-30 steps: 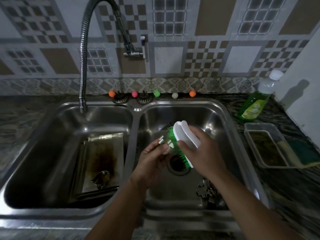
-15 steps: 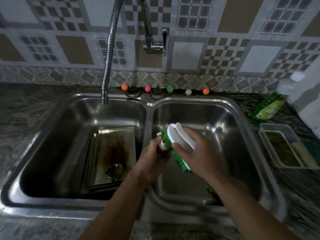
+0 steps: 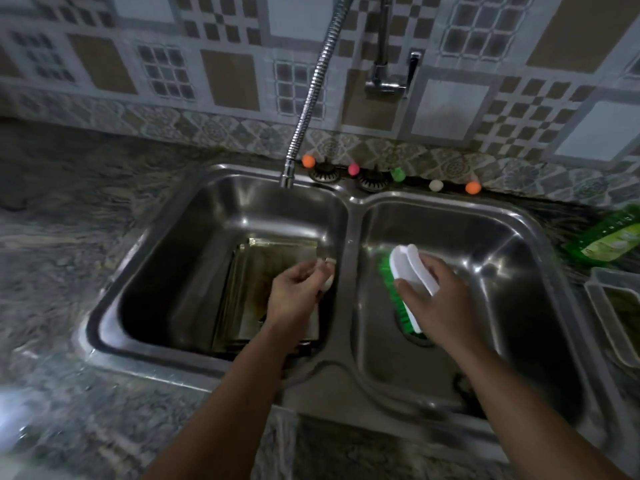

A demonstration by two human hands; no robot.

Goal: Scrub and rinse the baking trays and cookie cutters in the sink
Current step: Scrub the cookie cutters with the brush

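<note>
The double sink (image 3: 349,237) fills the middle of the view, its left basin holding a stained baking tray (image 3: 277,268) that leans against the basin's right wall beside the divider. Water and soap on the steel could make that tilted tray slide flat with a clatter if it is nudged.

The left hand (image 3: 294,296) hangs over the tray near the divider, fingers curled and pinching a small pale cookie cutter (image 3: 327,275). The piece is tiny and probably wet, so a loose pinch could drop it onto the tray, or down a drain if it falls in the right basin.

The right hand (image 3: 433,292) grips the white handle of a green-bristled scrub brush (image 3: 405,285) above the right basin, just over the drain. A dark cutter-like shape lies near that basin's front edge, too blurred to identify.

The flexible faucet hose (image 3: 311,98) ends over the left basin's back edge; no water is visibly running.

A green bottle (image 3: 609,240) lies at the counter's right edge; its label is too blurred to read.
</note>
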